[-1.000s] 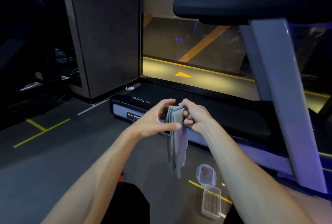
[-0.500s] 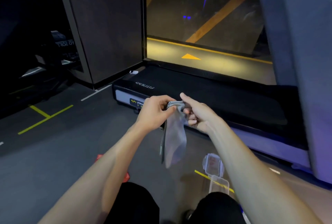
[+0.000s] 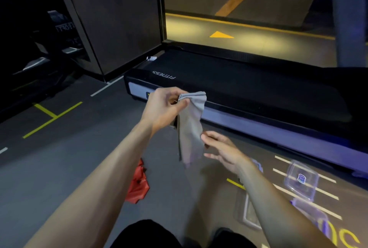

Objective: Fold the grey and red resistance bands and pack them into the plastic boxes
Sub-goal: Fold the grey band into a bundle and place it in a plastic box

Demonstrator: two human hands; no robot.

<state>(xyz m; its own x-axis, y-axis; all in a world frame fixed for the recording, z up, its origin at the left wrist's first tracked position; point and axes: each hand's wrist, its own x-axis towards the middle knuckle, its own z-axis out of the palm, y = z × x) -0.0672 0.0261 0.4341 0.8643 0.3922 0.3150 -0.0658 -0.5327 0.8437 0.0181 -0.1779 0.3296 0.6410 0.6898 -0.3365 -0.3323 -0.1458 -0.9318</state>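
the grey resistance band (image 3: 190, 128) hung doubled in the air, its top edge pinched between the thumb and curled fingers of the left hand (image 3: 162, 108), the rest draping below those fingers. the right hand (image 3: 223, 151) was beside the lower half, fingers loosely spread and gripping nothing, its thumb tip touching or nearly touching the band's edge. below the left fingers, on the floor, lay the red resistance band (image 3: 138, 185), crumpled. below and beyond the right fingers sat the clear plastic boxes (image 3: 301, 180), one partly hidden by the forearm. to fold well, the right fingers probably needed to catch the hanging end squarely and bring it up to the pinch, edges aligned, so the bundle came out flat and small enough for a box.
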